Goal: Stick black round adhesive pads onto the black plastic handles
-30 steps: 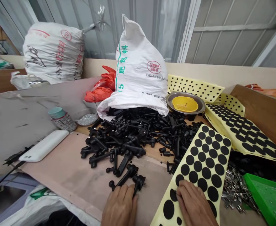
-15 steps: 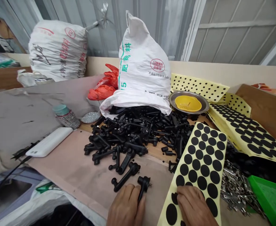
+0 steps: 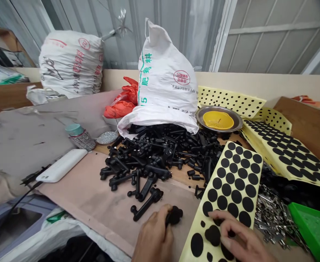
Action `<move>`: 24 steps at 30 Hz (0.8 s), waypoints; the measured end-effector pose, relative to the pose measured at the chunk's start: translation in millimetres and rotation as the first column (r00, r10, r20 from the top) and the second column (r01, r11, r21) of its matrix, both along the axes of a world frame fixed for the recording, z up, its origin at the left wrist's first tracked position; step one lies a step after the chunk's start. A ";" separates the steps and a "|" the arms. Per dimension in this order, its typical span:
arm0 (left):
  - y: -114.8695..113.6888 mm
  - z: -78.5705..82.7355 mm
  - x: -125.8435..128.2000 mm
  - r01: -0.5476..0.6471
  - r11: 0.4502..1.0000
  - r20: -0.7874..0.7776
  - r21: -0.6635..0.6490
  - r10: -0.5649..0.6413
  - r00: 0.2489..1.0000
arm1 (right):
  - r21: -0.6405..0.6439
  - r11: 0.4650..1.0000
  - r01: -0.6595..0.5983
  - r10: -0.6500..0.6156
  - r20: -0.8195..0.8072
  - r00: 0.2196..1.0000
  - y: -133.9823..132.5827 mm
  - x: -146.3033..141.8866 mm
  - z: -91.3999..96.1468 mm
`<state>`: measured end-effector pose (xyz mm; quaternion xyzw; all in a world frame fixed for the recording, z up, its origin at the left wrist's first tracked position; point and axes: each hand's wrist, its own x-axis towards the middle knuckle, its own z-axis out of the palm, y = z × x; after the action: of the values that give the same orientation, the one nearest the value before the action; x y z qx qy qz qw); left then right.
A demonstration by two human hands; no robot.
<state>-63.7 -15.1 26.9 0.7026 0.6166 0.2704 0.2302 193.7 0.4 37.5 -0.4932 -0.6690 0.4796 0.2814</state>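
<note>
The person's left hand (image 3: 157, 234) is closed around a black plastic part with a lobed end (image 3: 174, 215), just above the pinkish-tan worktop (image 3: 113, 214), between a loose black ball-ended plastic lever (image 3: 147, 205) and the left edge of a long pale-yellow sheet of round black discs (image 3: 223, 181). The right hand (image 3: 248, 236) is loosely curled over the sheet's near end, and whether it has hold of a disc cannot be told. Open room stretches leftward to the worktop's near edge, bounded beyond by heaped black plastic levers (image 3: 154, 160), while loose silvery metal pieces (image 3: 274, 218) crowd the sheet's right edge.
</note>
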 end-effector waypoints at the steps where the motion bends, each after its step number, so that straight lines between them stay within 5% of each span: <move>1: 1.9 1.2 0.3 -0.031 0.997 0.121 -0.076 0.040 0.992 | -0.067 0.997 0.045 -0.052 -0.112 0.992 1.3 -1.2 1.9; 5: 8.1 5.9 10.8 0.072 0.915 0.604 -0.396 0.201 0.771 | -0.240 0.970 0.031 -0.128 -0.398 0.908 2.5 -12.0 5.4; 7: 8.3 7.9 20.1 0.188 0.856 0.723 -0.482 0.267 0.638 | -0.270 0.963 -0.017 -0.113 -0.460 0.881 1.5 -19.1 4.2; 9: 6.9 9.7 28.6 0.253 0.822 0.758 -0.510 0.290 0.585 | -0.276 0.960 -0.042 -0.101 -0.482 0.870 0.7 -25.1 1.6; 24: -1.5 20.1 34.6 0.324 0.827 0.732 -0.459 0.146 0.665 | -0.333 0.942 -0.046 -0.127 -0.478 0.869 0.6 -38.9 1.3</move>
<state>-29.2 -16.6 47.0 0.4634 0.4822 0.3288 0.6668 154.8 1.0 38.8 -0.4092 -0.4735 0.6893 0.3650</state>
